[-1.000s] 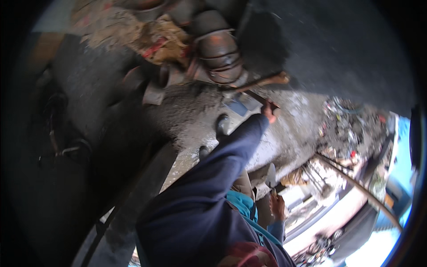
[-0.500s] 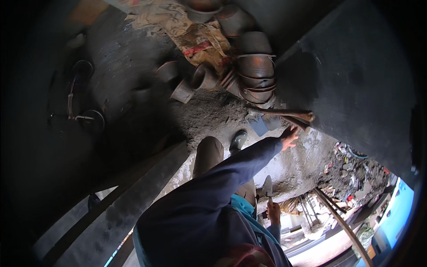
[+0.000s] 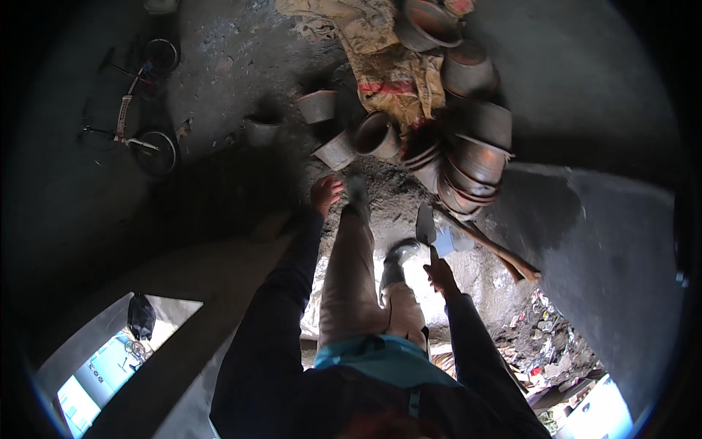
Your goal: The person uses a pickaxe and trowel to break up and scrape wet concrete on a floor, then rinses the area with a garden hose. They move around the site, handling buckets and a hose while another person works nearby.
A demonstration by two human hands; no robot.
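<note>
Head view: the person's right hand point(image 3: 441, 278) is closed around the handle of a dark, leaf-shaped metal trowel point(image 3: 425, 224), its blade pointing away from the body, between eleven and twelve o'clock. At four o'clock from the blade, just beside it, lies a flat blue-grey plate point(image 3: 455, 240); near that, two long brown wooden handles point(image 3: 507, 254) slant toward four o'clock. The left hand point(image 3: 327, 194) holds nothing that shows, its fingers loosely bent, with the dark left boot point(image 3: 357, 193) near it at three o'clock. A small grey tapered bucket point(image 3: 336, 151) lies tipped at twelve o'clock from that hand. Between one and two o'clock from the trowel lies a nested stack of scuffed, rust-streaked round buckets point(image 3: 477, 164), with a crumpled tan sack sheet point(image 3: 380, 66), red-banded, at ten o'clock from the stack. A slim, black-tyred bicycle point(image 3: 124, 117) shows at the view's ten o'clock.
</note>
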